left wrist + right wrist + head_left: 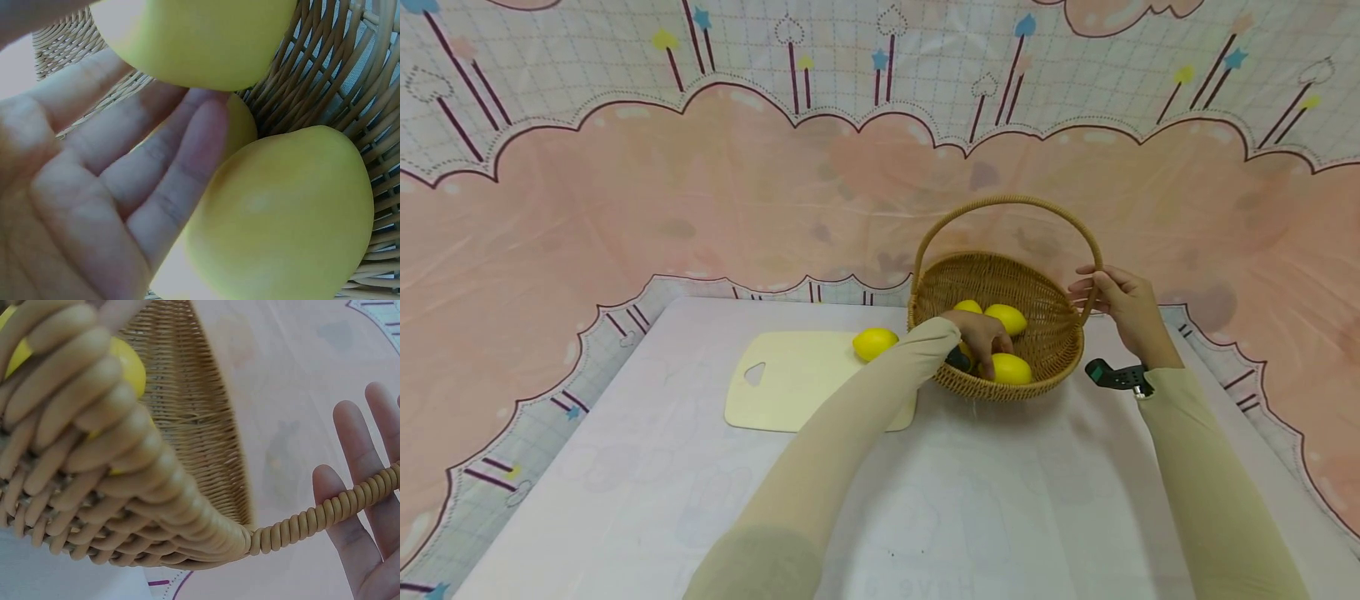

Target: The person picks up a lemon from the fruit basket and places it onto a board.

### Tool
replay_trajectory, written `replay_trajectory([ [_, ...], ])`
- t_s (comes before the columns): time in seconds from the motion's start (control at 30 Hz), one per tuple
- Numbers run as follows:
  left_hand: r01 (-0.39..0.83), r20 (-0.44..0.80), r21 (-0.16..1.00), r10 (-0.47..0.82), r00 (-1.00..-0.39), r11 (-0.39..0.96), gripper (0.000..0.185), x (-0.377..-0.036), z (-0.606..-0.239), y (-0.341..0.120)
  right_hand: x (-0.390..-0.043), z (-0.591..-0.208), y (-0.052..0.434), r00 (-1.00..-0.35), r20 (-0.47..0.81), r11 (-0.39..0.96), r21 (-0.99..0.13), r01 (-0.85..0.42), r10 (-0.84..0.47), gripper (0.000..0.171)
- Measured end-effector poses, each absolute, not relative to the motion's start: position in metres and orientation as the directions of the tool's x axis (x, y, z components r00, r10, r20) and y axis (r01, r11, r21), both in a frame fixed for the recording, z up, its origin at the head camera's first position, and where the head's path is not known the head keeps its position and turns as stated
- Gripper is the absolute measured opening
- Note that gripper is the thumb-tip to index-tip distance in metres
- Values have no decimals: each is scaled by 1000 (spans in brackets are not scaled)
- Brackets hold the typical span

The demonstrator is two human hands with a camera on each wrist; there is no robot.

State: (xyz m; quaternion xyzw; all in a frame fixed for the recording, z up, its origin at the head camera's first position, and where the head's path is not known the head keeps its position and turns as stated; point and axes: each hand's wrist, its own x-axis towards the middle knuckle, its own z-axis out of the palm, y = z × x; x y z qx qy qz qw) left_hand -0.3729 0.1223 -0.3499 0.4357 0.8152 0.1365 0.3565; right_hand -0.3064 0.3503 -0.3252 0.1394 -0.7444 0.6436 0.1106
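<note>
A brown wicker basket with a tall arched handle leans toward me, several yellow lemons inside. My left hand reaches over its near left rim, fingers at the front lemon. In the left wrist view, the fingers go under one lemon, with the thumb above it; another lemon lies beside them. My right hand holds the handle's right side, thumb in front, fingers behind. In the right wrist view, fairly straight, spread fingers cross behind the handle.
Left of the basket lies a cream cutting board with a cut-out grip hole. One lemon rests at its far right corner. Both stand on a white-covered table, with a pink patterned cloth hanging behind. A black strap device is on the right wrist.
</note>
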Motion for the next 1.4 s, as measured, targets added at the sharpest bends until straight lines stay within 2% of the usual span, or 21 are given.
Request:
replay_trajectory([
  [0.27,571,-467,551,792,-392,608,61,-375,-351,124,-306,-325,351,-938,340,128,-929,-346,-63,23],
  [0.5,501,-448,619,796,-408,605,60,-374,-350,121,-306,-325,351,-936,344,117,-929,-350,-68,23],
  [0.83,560,-407,581,807,-428,590,57,-374,-348,119,-306,-325,351,-934,350,100,-929,-357,-76,22],
  [1.17,602,-375,564,825,-423,565,54,-375,-349,119,-307,-326,352,-933,349,93,-930,-356,-82,23],
  [1.4,623,-352,520,811,-468,585,53,-374,-348,121,-308,-326,352,-933,351,95,-929,-357,-79,22],
])
